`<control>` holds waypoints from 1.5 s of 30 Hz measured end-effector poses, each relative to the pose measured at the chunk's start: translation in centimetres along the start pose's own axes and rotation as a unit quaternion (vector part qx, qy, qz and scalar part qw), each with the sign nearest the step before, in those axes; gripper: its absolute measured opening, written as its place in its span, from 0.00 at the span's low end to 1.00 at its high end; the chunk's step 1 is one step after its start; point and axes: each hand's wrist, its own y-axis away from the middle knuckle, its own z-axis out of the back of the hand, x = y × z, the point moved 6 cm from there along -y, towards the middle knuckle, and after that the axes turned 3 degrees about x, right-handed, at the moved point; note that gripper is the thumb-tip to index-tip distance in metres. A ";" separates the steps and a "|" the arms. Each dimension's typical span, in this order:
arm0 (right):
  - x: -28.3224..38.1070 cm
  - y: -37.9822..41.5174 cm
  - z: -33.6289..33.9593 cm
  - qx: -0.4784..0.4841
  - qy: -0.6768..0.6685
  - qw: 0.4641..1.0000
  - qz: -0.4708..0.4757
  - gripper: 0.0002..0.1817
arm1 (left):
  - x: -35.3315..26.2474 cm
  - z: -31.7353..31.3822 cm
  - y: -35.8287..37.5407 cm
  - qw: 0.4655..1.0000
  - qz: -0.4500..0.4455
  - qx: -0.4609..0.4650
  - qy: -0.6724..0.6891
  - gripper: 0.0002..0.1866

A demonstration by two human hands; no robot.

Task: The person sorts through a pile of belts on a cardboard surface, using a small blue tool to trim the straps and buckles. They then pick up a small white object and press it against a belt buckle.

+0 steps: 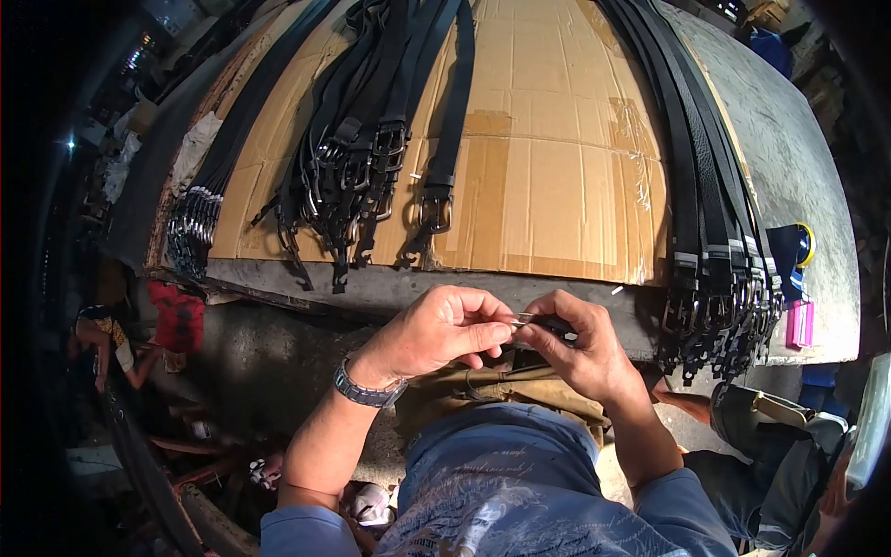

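Fiddly bit here: both hands meet just off the near edge of the table, pinching a small shiny metal piece on a dark belt end. My take: keep the fingertips tight and the part level so it can't slip. Left hand is curled, thumb and forefinger clamped on the piece; right hand grips the strap side. Finished belts lie across the cardboard further back.
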 end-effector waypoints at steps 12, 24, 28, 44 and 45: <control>-0.5 -0.4 -0.1 -0.016 0.075 0.996 -0.054 0.14 | -1.3 0.2 -0.5 0.940 -0.128 -0.145 -0.282 0.12; -0.2 -1.0 0.5 -0.041 0.155 0.987 -0.029 0.18 | 1.2 5.0 1.3 0.929 -0.170 -0.253 -0.209 0.08; 0.6 -1.9 1.9 -0.077 0.148 0.985 -0.034 0.17 | 1.5 7.0 3.1 0.874 -0.213 -0.364 -0.239 0.02; -3.7 -7.5 7.1 -0.196 0.247 0.949 -0.001 0.16 | -2.3 15.2 1.0 0.607 -0.126 -0.618 -0.482 0.18; -3.9 -7.6 7.1 -0.198 0.253 0.947 0.002 0.16 | -2.5 15.7 0.4 0.618 -0.125 -0.615 -0.473 0.18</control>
